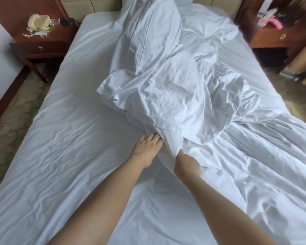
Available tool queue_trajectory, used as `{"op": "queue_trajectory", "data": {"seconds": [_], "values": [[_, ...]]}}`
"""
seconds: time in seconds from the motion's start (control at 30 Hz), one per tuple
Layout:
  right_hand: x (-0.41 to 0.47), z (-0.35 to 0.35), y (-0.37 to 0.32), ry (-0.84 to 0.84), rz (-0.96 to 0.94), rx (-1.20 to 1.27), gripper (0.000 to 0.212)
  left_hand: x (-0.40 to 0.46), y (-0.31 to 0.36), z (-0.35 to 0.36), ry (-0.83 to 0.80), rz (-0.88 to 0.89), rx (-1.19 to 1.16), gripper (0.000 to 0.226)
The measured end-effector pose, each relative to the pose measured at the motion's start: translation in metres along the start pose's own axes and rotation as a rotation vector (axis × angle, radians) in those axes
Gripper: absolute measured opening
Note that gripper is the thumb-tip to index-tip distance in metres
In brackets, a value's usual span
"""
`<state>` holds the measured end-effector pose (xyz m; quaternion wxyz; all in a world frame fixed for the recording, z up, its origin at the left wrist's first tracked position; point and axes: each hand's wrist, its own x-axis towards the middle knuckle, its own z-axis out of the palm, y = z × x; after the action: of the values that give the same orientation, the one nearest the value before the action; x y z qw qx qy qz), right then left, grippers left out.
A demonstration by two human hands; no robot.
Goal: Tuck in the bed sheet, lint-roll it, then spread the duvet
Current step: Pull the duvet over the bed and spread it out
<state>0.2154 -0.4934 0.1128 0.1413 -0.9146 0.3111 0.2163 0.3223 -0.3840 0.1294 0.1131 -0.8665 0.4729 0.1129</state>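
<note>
The duvet [166, 71] lies bunched in a crumpled ridge along the middle of the bed, running from the headboard end toward the person, on top of the white bed sheet [64, 142]. The left hand [147, 147] has its fingers tucked into the duvet's near edge, gripping a fold. The right hand [187, 165] pinches the same edge just beside it. A wooden nightstand [41, 48] stands left of the bed.
</note>
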Motion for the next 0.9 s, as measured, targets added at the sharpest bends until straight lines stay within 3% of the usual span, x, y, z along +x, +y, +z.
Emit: {"op": "queue_trajectory", "data": {"seconds": [0.1,0.23,0.37,0.5,0.63,0.7,0.77,0.9], "values": [[-0.031,-0.029,0.016,-0.014,-0.001,0.094,0.027,-0.013,0.017,-0.019,0.016,-0.027,0.086,0.084],[-0.081,-0.071,0.045,0.007,0.021,0.231,0.027,-0.033,0.047,-0.051,0.025,-0.086,0.186,0.087],[-0.136,-0.092,0.075,0.047,0.017,0.3,0.026,-0.056,0.08,-0.076,0.079,-0.072,0.355,0.067],[-0.194,-0.07,0.105,0.056,-0.045,0.326,0.026,-0.083,0.114,-0.105,0.329,0.162,0.139,0.022],[-0.25,-0.022,0.13,0.026,-0.095,0.279,0.027,-0.154,0.153,-0.104,0.052,0.058,0.161,0.026],[-0.27,-0.014,0.139,0.063,-0.133,0.239,0.027,-0.196,0.174,-0.105,-0.14,0.04,0.205,0.012],[-0.286,-0.016,0.142,0.111,-0.186,0.194,0.028,-0.229,0.186,-0.102,-0.261,0.017,0.245,0.023],[-0.313,-0.013,0.133,0.151,-0.267,0.087,0.027,-0.28,0.2,-0.092,-0.337,-0.044,0.155,0.028]]}}
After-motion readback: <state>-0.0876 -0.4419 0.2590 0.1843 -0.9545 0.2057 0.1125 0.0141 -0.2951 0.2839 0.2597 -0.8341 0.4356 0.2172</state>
